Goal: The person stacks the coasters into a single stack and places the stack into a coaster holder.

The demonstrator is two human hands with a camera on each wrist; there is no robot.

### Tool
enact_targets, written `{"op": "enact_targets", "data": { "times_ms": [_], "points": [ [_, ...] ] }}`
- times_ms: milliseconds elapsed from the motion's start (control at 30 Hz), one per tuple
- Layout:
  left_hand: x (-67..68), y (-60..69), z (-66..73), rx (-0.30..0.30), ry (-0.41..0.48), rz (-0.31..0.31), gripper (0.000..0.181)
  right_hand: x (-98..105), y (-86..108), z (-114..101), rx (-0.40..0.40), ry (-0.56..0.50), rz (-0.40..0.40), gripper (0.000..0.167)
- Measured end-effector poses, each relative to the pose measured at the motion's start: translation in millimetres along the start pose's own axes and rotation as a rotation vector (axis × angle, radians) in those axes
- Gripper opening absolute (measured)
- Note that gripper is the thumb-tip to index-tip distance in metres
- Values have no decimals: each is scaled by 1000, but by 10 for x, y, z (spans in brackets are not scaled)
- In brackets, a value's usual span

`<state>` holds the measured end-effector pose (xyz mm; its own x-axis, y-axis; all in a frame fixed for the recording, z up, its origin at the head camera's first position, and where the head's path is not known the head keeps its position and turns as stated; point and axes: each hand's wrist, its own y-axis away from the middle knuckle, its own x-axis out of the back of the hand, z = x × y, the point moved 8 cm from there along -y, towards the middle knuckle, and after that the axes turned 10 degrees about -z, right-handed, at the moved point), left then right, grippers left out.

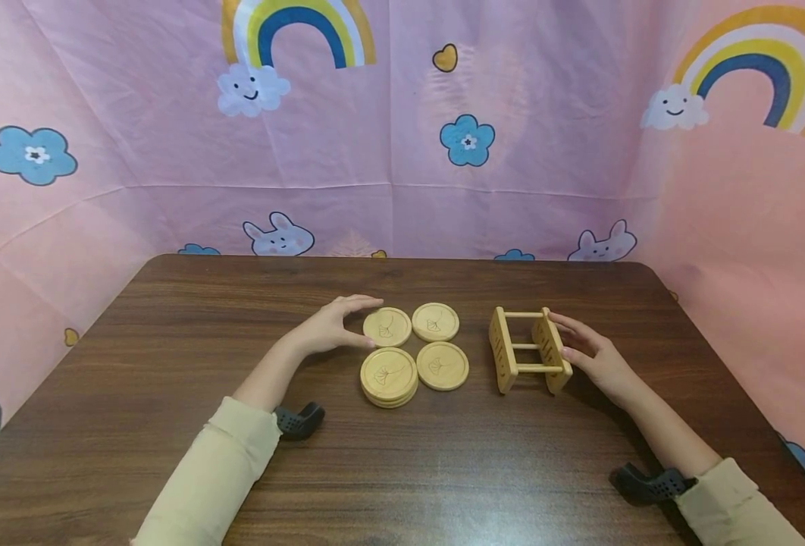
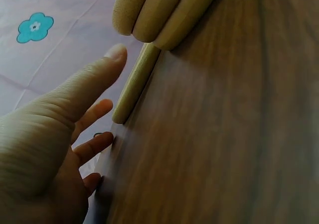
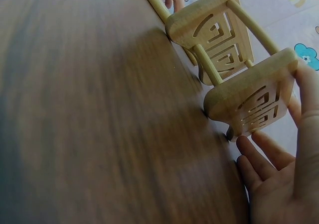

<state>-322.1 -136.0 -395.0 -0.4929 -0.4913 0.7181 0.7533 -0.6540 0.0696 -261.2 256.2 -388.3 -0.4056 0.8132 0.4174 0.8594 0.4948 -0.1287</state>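
Round pale wooden coasters with an engraved leaf lie in a two-by-two group: far left, far right, near right, and a near-left stack showing three edges in the left wrist view. My left hand is at the far-left coaster, thumb and fingers spread around its left side; the thumb looks apart from it in the left wrist view. To the right, a small wooden rack has two cut-out side panels joined by rods. My right hand touches its right panel with extended fingers.
Everything lies on a dark brown wooden table. A pink and purple curtain with rainbows, clouds and flowers hangs behind and beside it. Each wrist wears a black band, below a cream sleeve.
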Motion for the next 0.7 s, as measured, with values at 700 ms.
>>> {"op": "enact_targets", "data": {
  "times_ms": [700],
  "points": [
    [-87,-111,-15,-16,-71,-69,73,-2,-6,10,15,2,-10,51]
  ]
}}
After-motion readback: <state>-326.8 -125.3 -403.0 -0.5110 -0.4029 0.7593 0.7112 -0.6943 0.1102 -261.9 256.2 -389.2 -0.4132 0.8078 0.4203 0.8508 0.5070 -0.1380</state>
